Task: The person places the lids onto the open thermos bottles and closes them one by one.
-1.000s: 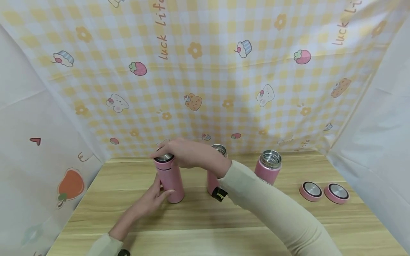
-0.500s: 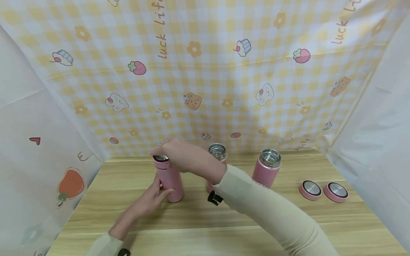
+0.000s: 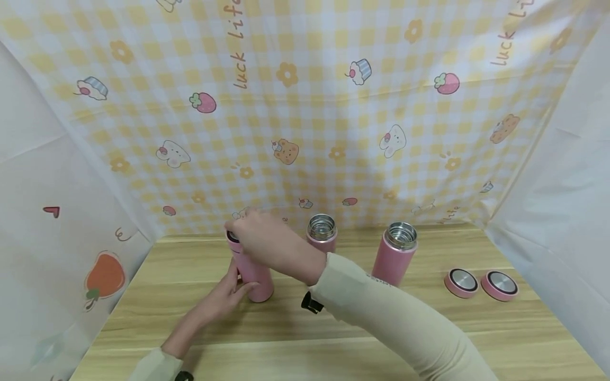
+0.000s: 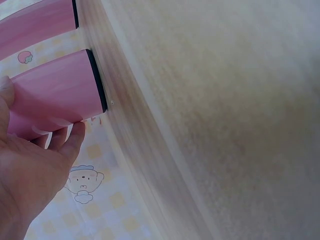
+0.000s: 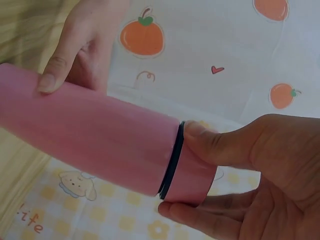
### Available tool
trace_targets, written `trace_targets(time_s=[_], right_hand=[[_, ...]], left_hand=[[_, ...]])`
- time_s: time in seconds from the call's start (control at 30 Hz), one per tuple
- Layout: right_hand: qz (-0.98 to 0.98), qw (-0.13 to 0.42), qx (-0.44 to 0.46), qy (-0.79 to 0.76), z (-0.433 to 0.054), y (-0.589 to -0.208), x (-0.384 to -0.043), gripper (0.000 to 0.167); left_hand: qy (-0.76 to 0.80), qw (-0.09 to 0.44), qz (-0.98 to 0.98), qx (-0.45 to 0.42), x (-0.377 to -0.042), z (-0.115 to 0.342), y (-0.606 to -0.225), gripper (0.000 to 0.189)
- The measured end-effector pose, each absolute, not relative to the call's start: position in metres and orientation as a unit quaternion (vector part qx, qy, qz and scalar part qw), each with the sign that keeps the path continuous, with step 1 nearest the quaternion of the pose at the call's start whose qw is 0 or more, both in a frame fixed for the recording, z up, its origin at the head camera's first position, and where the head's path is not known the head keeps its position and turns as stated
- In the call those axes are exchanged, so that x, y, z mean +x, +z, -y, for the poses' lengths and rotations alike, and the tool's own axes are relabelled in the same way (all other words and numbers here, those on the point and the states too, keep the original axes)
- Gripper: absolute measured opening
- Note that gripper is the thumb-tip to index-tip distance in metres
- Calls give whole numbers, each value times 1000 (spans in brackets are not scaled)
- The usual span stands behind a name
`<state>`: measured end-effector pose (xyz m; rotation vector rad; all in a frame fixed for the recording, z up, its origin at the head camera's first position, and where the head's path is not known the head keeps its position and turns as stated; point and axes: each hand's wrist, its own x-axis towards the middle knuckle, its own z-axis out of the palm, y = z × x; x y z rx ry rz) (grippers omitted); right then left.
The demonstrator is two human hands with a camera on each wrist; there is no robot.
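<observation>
A pink thermos bottle [image 3: 254, 272] stands upright on the table at the left, its lid [image 5: 192, 172] on top. My left hand [image 3: 221, 301] grips the lower body, thumb in front; in the left wrist view this hand [image 4: 35, 175] wraps the bottle close to its dark base. Up at the top, my right hand [image 3: 274, 241] holds the lid between thumb and fingers. A dark ring shows at the seam of lid and body in the right wrist view. From above, the right hand covers most of the lid.
Two lidless pink thermos bottles stand to the right, a middle one [image 3: 322, 233] partly behind the right forearm and another [image 3: 395, 256] farther right. Two pink lids with steel tops, a left one [image 3: 461, 283] and a right one [image 3: 499, 286], lie on the wooden table [image 3: 333, 354]. A checked cloth [image 3: 314, 116] hangs behind.
My right hand has turned on the lid, its wrist swinging left and slightly down, which uncovers the middle bottle's mouth. The left hand and the gripped bottle stay in place.
</observation>
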<state>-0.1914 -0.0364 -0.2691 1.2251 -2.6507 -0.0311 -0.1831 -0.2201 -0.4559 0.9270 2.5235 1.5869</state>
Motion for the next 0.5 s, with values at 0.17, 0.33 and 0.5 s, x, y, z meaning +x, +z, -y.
trace_targets(time_s=[0.17,0.33,0.5], right_hand=[[909,98,405,-19,38,-268,-188,31],[910,39,411,33,31,-267,-197,44],[886,-25,459,66,18,-264,-210,68]], left_hand=[[510,10,-808,295,-185,221,-458,79],[509,13,-810,291,-186,222,-459,82],[510,13,-810,290,-184,221,-457,84]])
